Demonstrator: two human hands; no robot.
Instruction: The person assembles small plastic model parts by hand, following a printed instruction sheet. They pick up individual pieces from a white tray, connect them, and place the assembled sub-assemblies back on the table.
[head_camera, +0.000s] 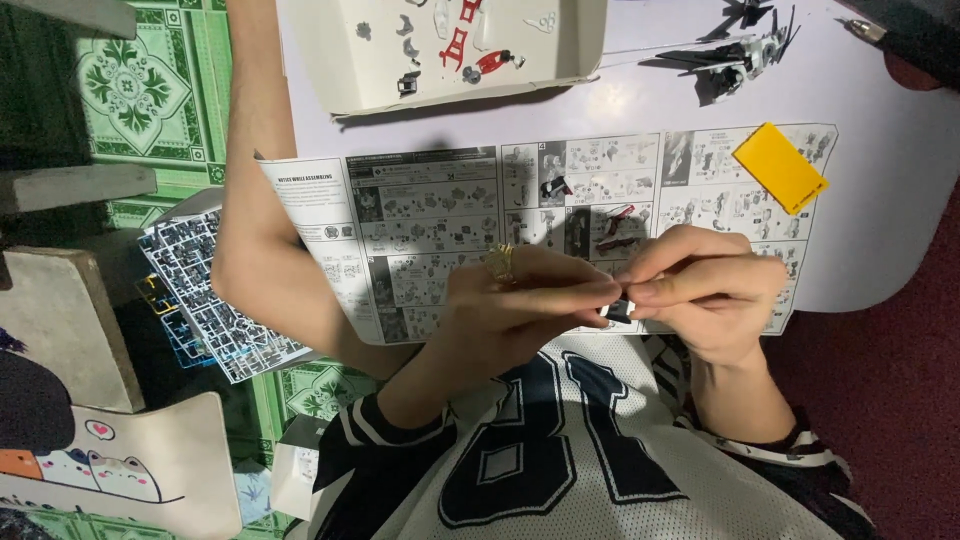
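Note:
My left hand (520, 300), with a gold ring on one finger, and my right hand (710, 290) meet fingertip to fingertip over the near edge of a printed instruction sheet (450, 210). Between the fingertips of both hands is pinched a small dark plastic model part (618, 309), mostly hidden by the fingers. Two small red and dark parts (615, 225) lie on the sheet just beyond my hands.
A yellow card (780, 167) lies on the sheet's right end. A white box lid (370, 75) with several small grey and red parts sits at the back, a partly built dark model (735, 55) beside it. Grey parts runners (215, 300) lie left on the green tiled floor. A bare limb (250, 200) crosses the table's left edge.

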